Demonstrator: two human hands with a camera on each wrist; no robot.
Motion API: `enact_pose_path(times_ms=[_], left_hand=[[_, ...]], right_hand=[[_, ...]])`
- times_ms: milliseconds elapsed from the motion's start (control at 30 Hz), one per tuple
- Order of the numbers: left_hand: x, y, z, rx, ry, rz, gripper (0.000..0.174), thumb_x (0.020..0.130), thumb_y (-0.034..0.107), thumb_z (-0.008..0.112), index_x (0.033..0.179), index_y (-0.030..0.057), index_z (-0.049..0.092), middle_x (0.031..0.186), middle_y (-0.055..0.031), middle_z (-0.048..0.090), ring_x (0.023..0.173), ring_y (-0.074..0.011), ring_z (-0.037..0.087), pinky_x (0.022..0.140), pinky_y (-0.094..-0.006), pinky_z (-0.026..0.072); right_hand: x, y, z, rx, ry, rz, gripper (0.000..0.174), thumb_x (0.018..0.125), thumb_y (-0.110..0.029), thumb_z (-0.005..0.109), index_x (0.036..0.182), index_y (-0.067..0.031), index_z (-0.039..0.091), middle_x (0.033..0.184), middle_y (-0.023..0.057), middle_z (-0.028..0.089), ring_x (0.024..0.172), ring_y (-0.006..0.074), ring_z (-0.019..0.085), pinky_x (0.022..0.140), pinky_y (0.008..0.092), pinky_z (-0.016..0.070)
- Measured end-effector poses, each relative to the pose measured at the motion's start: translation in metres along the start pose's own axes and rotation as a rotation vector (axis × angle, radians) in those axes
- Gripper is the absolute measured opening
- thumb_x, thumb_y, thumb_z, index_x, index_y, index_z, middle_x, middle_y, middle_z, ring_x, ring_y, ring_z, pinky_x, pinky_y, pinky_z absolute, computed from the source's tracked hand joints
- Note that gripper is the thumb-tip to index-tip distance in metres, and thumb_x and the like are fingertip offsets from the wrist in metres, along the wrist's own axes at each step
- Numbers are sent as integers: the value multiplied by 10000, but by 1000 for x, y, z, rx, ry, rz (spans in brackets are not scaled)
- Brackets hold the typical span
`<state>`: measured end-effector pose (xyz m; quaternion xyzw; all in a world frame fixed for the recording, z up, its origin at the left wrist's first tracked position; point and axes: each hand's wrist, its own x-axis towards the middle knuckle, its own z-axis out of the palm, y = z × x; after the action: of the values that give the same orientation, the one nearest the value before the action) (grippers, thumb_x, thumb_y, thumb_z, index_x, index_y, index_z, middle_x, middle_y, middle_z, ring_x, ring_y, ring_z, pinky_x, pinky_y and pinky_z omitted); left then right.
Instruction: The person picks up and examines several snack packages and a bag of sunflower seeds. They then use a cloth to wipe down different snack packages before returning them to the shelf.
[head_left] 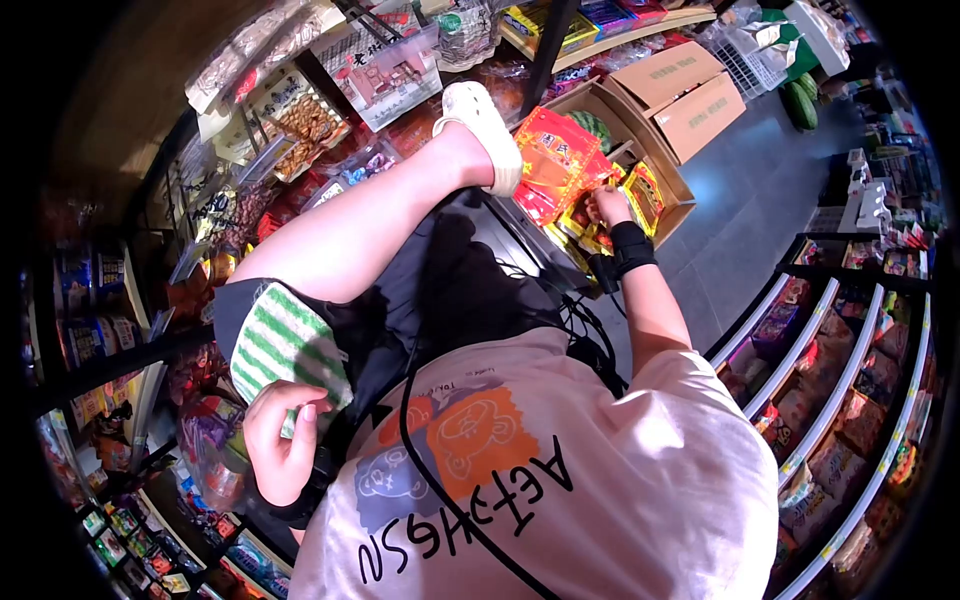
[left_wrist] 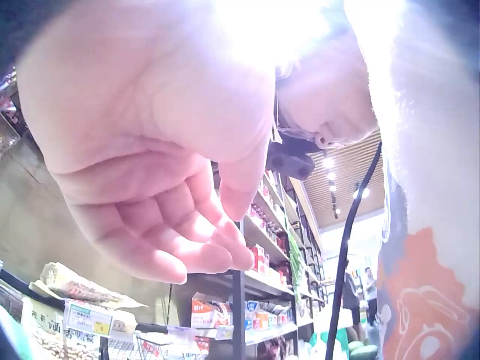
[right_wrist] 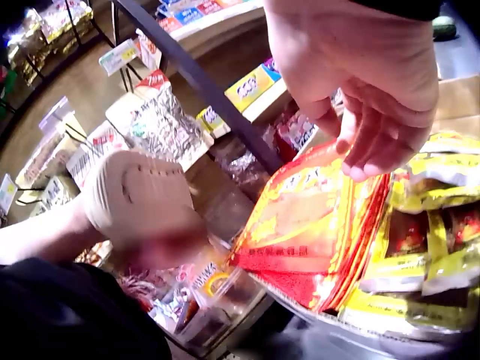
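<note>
My right hand (head_left: 608, 205), its fingers bent, is over an open cardboard box (head_left: 683, 212) of snack packets. In the right wrist view its fingertips (right_wrist: 358, 172) are right at the upper edge of a stack of red packets (right_wrist: 300, 217). Yellow packets (right_wrist: 409, 259) with dark windows lie beside that stack. My left hand (head_left: 280, 435) hangs loosely curled with nothing in it, near a green-and-white striped cloth (head_left: 285, 340) on the thigh. From the left wrist camera, the palm and relaxed fingers of that hand fill the upper left.
A leg with a cream clog (head_left: 485, 135) reaches across toward the shelves of bagged snacks (head_left: 300, 125). A brown carton (head_left: 680, 95) stands behind the box. Slanted snack racks (head_left: 840, 380) line the right, and a black cable (head_left: 408, 420) runs over the shirt.
</note>
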<state>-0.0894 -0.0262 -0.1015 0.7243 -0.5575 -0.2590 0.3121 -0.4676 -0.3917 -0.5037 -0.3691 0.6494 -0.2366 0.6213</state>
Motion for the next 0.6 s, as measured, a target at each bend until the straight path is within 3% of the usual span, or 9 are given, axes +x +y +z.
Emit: enact_pose_path(times_ms=[100, 167, 200, 267, 300, 400, 467, 567, 600], left_hand=[[10, 6, 5, 45, -35, -1, 79, 821, 27, 554, 882, -6, 593, 743, -107, 615, 679, -231, 596, 645, -305, 444], [12, 7, 7, 90, -43, 15, 131, 876, 99, 534, 905, -18, 584, 742, -105, 606, 685, -196, 606, 655, -280, 444], [13, 9, 7, 98, -40, 7, 131, 875, 100, 535, 906, -18, 585, 745, -105, 606, 686, -196, 606, 657, -279, 445], [14, 12, 6, 115, -30, -6, 132, 874, 101, 538, 910, -17, 587, 746, -104, 607, 689, -195, 606, 661, -277, 445], [13, 13, 6, 124, -24, -12, 133, 874, 102, 540, 912, -16, 587, 745, -102, 607, 690, -194, 605, 663, -276, 446], [9, 13, 4, 159, -9, -42, 130, 871, 100, 548, 914, -15, 590, 761, -101, 607, 693, -188, 599, 666, -272, 446], [3, 8, 1, 181, 11, -92, 134, 867, 97, 555, 931, -16, 588, 807, -107, 607, 731, -193, 595, 695, -277, 444], [-4, -3, 2, 266, 81, -161, 173, 857, 89, 568, 991, -19, 577, 924, -125, 596, 860, -222, 577, 796, -299, 427], [-3, -5, 3, 332, 122, -151, 195, 852, 85, 573, 1016, -20, 570, 967, -132, 587, 912, -236, 563, 838, -309, 413]], right_hand=[[15, 15, 39, 16, 42, 109, 208, 895, -258, 543, 881, -51, 545, 667, 70, 587, 489, 187, 566, 412, 282, 450], [27, 21, 63, -37, 62, 200, 225, 893, -272, 548, 864, -49, 548, 652, 70, 584, 467, 195, 556, 407, 300, 453], [31, 23, 73, -85, 150, 151, 236, 891, -281, 559, 804, -62, 547, 615, 70, 553, 441, 194, 522, 402, 338, 442], [153, 120, 71, 3, 166, 166, 279, 819, -288, 654, 763, -26, 578, 671, 118, 591, 581, 247, 575, 540, 368, 472], [124, 99, 80, 43, 187, 223, 336, 755, -303, 728, 791, 12, 617, 755, 163, 650, 733, 287, 653, 669, 372, 515], [123, 107, 88, 241, -13, 314, 345, 737, -301, 751, 823, 10, 628, 836, 195, 663, 842, 332, 651, 747, 364, 508], [130, 116, 89, -75, 380, 132, 339, 737, -306, 755, 809, 0, 627, 844, 202, 662, 873, 346, 640, 766, 376, 500], [90, 87, 86, -232, 494, 45, 397, 739, -353, 745, 836, 18, 639, 886, 203, 663, 927, 320, 628, 797, 370, 484], [130, 114, 79, -182, 355, 129, 417, 738, -365, 742, 853, 23, 642, 904, 200, 663, 935, 309, 628, 799, 366, 482]])
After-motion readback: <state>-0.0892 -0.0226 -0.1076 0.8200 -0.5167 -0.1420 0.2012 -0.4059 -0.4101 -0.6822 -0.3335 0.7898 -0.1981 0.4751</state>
